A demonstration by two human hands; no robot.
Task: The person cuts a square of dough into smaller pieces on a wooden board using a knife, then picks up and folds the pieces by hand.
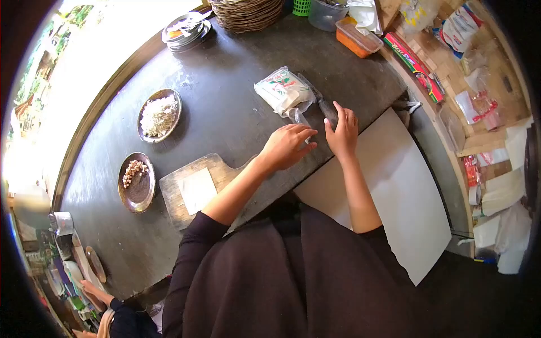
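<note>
A plastic package (pixel 284 91) with red and green print lies on the dark table, its clear loose end trailing toward me. My left hand (pixel 288 147) hovers just below that loose end, fingers loosely bent and thumb apart. To its right, my right hand (pixel 342 132) is raised at the table's edge with fingers and thumb spread. Under my left forearm, partly hidden, is a wooden cutting board (pixel 171 188) bearing a thin square white sheet (pixel 197 190). Beside the board stands a brown oval dish (pixel 137 194) with small chopped pieces in it.
Farther back sits a bowl of pale shreds (pixel 159 116). Stacked plates (pixel 186 34), a wicker basket (pixel 246 14) and a tub of orange food (pixel 358 38) line the far side. A cling-film box (pixel 414 66) lies at right. Another person's hand (pixel 96 292) shows at lower left.
</note>
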